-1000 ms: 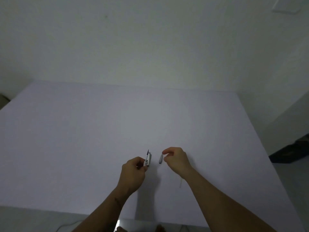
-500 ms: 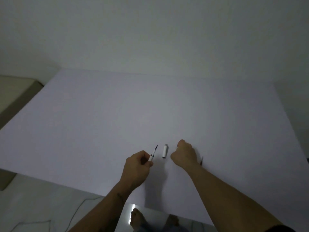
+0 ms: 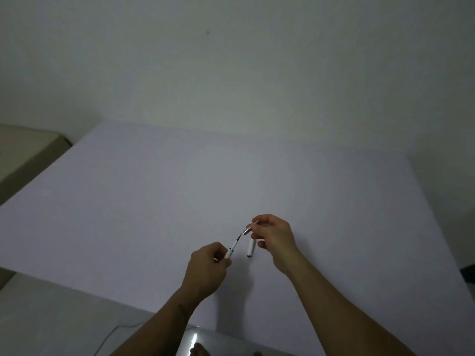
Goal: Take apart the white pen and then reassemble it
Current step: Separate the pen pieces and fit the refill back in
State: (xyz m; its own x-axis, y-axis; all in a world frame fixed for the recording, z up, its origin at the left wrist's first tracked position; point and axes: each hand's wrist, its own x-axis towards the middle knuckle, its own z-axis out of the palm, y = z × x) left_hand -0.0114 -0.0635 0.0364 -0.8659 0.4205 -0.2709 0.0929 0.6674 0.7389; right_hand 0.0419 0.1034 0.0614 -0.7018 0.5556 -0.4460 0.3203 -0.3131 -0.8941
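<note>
1. While the left hand (image 3: 205, 268) pinches the white pen barrel (image 3: 231, 250), its dark tip points toward 1 o'clock.
2. Right hand (image 3: 273, 237) pinches a thin refill (image 3: 250, 228) at the fingertips.
3. White cap (image 3: 250, 248) lies on the pale table (image 3: 154, 201), between both hands.

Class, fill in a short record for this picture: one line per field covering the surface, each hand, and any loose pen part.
surface: pale table
left hand: pinches the white pen barrel, dark tip pointing up and away
right hand: pinches a thin refill piece, its end close to the barrel's tip
loose part: white cap lying on the table between the hands
pen state: in pieces
</note>
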